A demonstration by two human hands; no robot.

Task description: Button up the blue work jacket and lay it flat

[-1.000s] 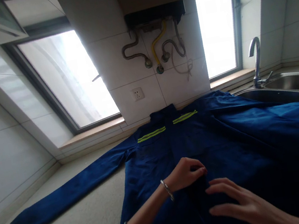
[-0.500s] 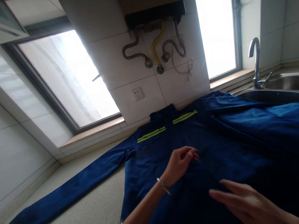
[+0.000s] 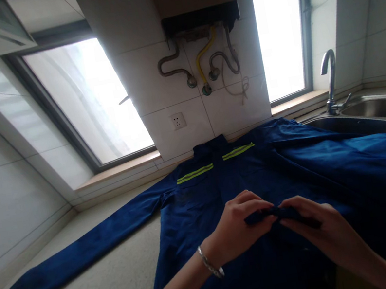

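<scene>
The blue jacket [image 3: 187, 224] lies spread across the bench [image 3: 99, 273]. Its collar [image 3: 211, 147] faces the tiled wall [image 3: 154, 87] at the far side; one sleeve [image 3: 78, 256] extends left. Fabric at right reaches the near edge of the sink [image 3: 383, 108]. The left hand [image 3: 233, 221] pinches a raised fold [image 3: 253, 218] of jacket cloth, fingers closed on it. The right hand [image 3: 327, 225], just beside it, grips gathered jacket cloth, fingers likewise closed. Two yellow-green bands [image 3: 195, 173] mark the chest, beyond both hands.
</scene>
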